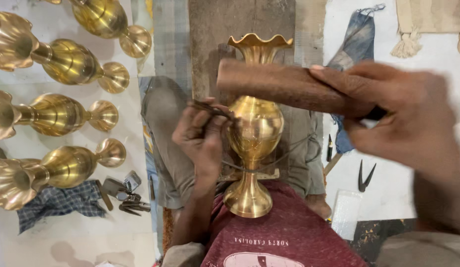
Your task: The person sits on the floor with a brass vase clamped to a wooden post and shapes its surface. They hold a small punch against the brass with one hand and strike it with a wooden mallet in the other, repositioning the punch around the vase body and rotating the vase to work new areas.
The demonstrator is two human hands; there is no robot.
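A brass vase (254,133) with a scalloped rim is seen upright in the view at centre, its round foot resting against the lap of a person in a maroon shirt (284,237), whose chest bears a pale printed patch with a line of lettering above it. A thin cord (269,165) is looped around the narrow neck above the foot. The left hand (200,136) is pressed to the left side of the vase body, its grip clenched on a small dark pointed tool (210,108) whose tip is touching the brass. The right hand (403,116) is raised to the right, its grip clenched around one end of a brown wooden club (284,84), which is held crosswise in front of the vase neck; it is blurred. Four more brass vases (61,116) are laid on their sides on the white floor (66,237) at the left. A checked blue cloth (61,202) and a few small metal tools (126,195) are seen just beside the lowest one. A dark pair of pincers (366,175) is lying on the floor at the right, near a folded blue cloth (356,44).
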